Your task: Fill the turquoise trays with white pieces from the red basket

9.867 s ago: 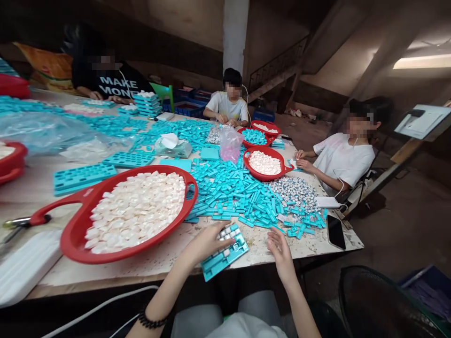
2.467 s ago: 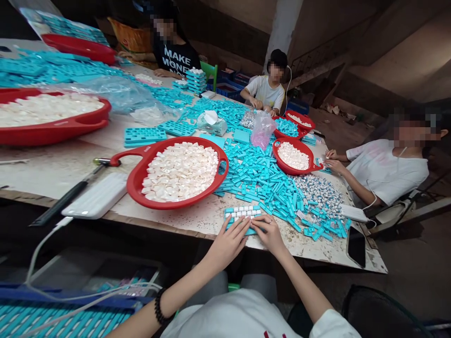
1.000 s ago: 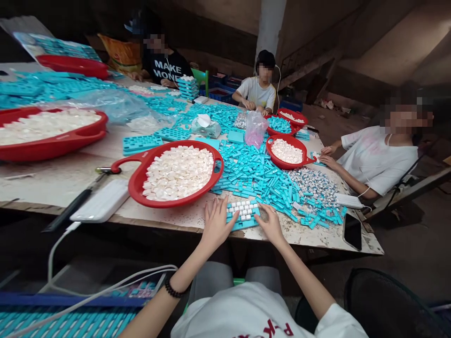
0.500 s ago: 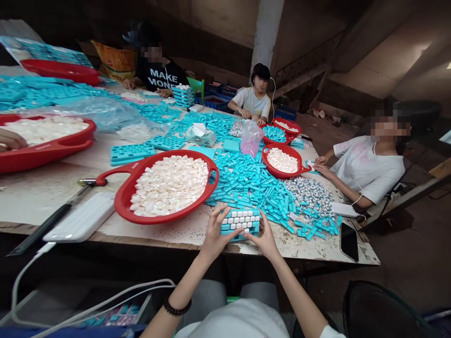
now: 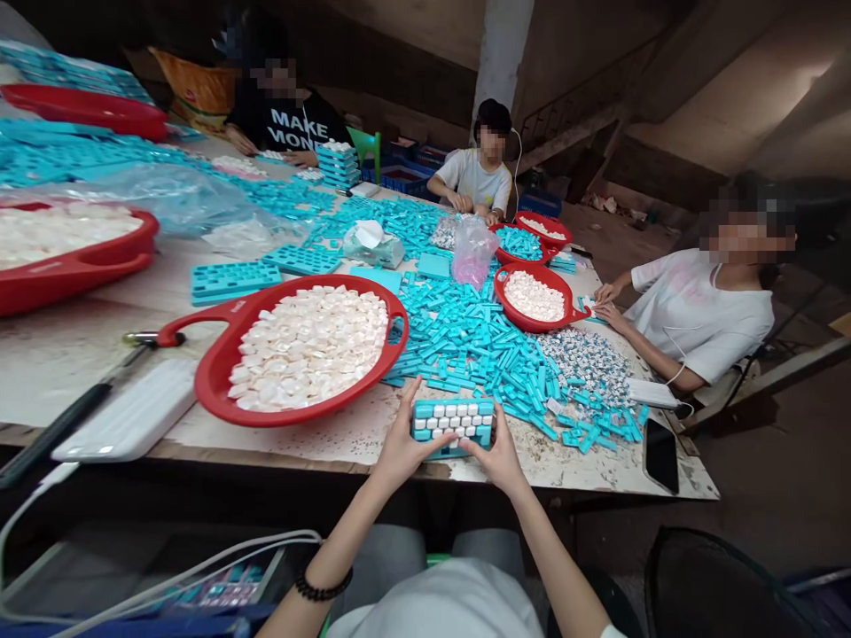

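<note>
Gripped at its short ends by the left hand (image 5: pixel 399 452) and right hand (image 5: pixel 497 458), fingers spread and apparently pressing inward, the turquoise keycap frame (image 5: pixel 453 406) above the table (image 5: pixel 346 436) near its near edge could shed white keycaps (image 5: pixel 452 424) into the loose turquoise pieces (image 5: pixel 479 354) if tilted or squeezed unevenly.

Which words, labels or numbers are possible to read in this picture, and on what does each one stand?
"MAKE MONE": on a co-worker's black T-shirt; the second word may continue out of sight.
Small white mark on the red basin's rim: too small to read.
White keycaps in the teal tray: any marks too small to read.
</note>
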The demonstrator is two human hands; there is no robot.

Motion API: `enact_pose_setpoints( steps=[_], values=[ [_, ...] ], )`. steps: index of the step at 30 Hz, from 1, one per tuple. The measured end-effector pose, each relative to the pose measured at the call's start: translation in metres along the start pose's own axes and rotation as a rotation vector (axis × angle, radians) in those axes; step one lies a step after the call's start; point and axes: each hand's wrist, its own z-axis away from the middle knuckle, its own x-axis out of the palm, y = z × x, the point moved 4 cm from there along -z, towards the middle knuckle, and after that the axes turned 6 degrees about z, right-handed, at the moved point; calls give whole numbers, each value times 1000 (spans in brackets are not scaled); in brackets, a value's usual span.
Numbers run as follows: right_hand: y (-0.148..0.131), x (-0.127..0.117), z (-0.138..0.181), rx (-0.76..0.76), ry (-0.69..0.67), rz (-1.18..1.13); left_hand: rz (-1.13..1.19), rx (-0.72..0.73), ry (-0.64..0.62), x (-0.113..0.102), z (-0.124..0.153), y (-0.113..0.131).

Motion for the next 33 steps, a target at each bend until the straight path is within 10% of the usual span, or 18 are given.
enact_pose_setpoints(
  steps=[17,27,33],
  values=[
    [-2,-7,-9,-2,-16,-122,-73,-35,-26,-2,-7,7],
    [6,-179,-91,-5,440,792,-84,-154,-45,-3,-10,-3],
    [25,-216,-123,119,372,928,-57,-136,-31,-3,-10,-8]
  ],
)
